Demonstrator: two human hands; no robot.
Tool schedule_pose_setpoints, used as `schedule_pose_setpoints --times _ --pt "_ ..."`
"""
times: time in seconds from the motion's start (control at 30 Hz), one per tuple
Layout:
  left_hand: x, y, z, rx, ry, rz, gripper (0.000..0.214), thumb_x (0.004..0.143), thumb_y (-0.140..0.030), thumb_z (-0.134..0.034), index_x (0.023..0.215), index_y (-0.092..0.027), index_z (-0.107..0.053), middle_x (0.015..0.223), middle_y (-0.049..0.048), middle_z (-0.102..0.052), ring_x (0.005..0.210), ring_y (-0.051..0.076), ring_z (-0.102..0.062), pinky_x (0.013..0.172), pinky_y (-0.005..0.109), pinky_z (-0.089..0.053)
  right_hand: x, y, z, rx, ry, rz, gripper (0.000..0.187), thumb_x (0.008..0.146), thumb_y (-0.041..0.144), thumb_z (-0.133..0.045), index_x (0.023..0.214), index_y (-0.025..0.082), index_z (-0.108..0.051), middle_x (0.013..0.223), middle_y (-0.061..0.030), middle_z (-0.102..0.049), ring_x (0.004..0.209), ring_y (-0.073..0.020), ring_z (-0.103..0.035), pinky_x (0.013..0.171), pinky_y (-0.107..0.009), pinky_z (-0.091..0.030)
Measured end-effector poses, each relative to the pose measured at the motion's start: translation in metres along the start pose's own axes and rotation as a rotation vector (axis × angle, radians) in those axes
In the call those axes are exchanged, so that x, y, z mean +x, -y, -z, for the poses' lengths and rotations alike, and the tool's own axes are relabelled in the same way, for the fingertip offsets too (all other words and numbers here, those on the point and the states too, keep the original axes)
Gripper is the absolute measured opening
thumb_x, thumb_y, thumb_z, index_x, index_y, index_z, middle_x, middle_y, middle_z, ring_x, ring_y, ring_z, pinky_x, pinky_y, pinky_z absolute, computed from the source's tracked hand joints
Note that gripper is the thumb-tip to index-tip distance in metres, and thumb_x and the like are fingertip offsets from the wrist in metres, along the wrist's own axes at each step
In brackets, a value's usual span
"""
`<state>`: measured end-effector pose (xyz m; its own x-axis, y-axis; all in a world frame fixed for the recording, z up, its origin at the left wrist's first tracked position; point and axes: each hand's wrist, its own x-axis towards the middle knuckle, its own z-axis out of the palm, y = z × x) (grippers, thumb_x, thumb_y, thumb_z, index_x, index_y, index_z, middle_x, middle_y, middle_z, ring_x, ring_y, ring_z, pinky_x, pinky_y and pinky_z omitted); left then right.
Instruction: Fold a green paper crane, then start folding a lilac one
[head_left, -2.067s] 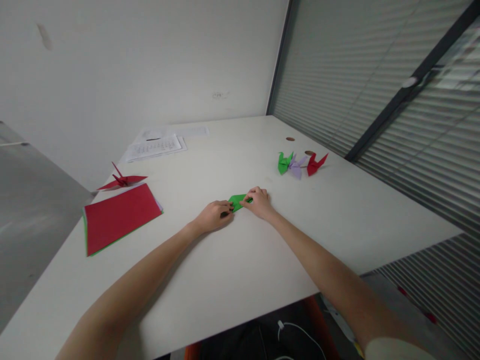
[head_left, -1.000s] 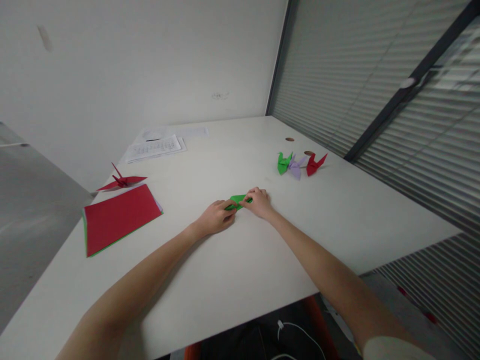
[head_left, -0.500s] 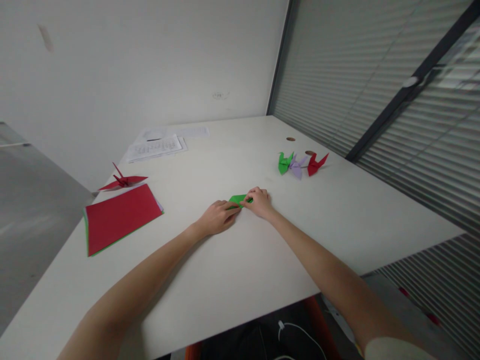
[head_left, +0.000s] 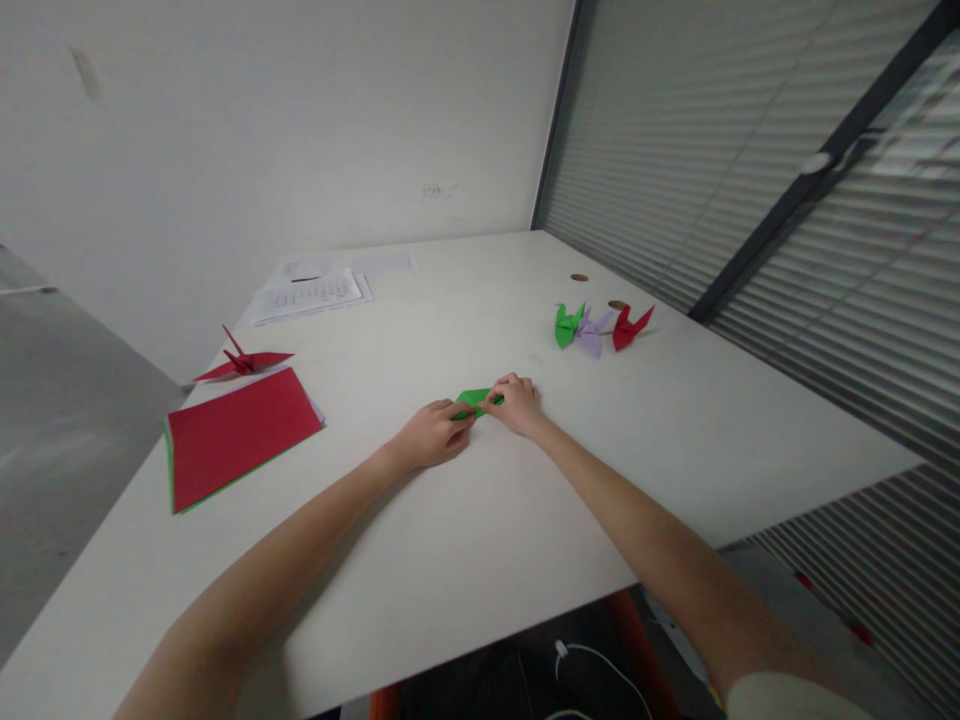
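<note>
Matt green folded paper (head_left: 475, 396), matt red paper sheet (head_left: 244, 437), red paper crane (head_left: 244, 363), smooth matt tabletop (head_left: 450, 540), matt wall (head_left: 300, 120)

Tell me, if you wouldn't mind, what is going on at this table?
A person is handling a folded piece of green paper on the white table. The left hand has its fingers on the paper's left part, while the right hand seems to pinch its right end. Farther off to the right sit a green bird, a purple bird and a red bird, all folded paper. To the left lies a stack of sheets, red on top.
</note>
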<state>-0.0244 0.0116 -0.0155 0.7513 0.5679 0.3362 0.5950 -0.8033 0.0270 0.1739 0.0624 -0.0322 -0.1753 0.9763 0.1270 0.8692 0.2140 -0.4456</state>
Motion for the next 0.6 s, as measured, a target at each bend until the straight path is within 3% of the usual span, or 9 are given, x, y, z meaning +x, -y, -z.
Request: schedule_pose_setpoints --times 0.17,0.37,0.6 --pt "-0.0018 0.0012 -0.0007 -0.033 -0.011 0.019 0.026 0.091 -0.021 -0.044 0.106 -0.017 -0.065 0.108 0.0098 -0.065 0.089 0.019 -0.062 0.083 0.034 -0.05 0.0001 0.0003 -0.0002 -0.005 0.005 -0.002 0.019 0.078 0.046 -0.067 0.079 0.027 -0.072 0.112 -0.0045 -0.057 0.109 -0.0264 -0.045 0.094 -0.043 -0.032" --pt "-0.0014 -0.0024 -0.0031 -0.001 0.008 0.072 0.035 0.096 -0.029 -0.04 0.126 -0.02 -0.054 0.109 0.0107 -0.062 0.095 0.021 -0.059 0.082 0.036 -0.047 -0.0017 0.0022 0.0001 0.003 -0.009 0.007 0.023 0.08 0.049 -0.063 0.079 0.027 -0.072 0.111 -0.0054 -0.057 0.109 -0.027 -0.044 0.093 -0.044 -0.032" --pt "0.0034 -0.0066 0.0019 0.075 0.073 0.069 0.033 0.096 -0.028 -0.038 0.123 -0.019 -0.056 0.113 0.0097 -0.059 0.095 0.022 -0.054 0.079 0.035 -0.043 -0.0029 0.0032 0.0016 0.0 -0.012 0.019 0.027 0.081 0.052 -0.062 0.08 0.026 -0.072 0.11 -0.0062 -0.057 0.108 -0.0269 -0.044 0.093 -0.042 -0.032"
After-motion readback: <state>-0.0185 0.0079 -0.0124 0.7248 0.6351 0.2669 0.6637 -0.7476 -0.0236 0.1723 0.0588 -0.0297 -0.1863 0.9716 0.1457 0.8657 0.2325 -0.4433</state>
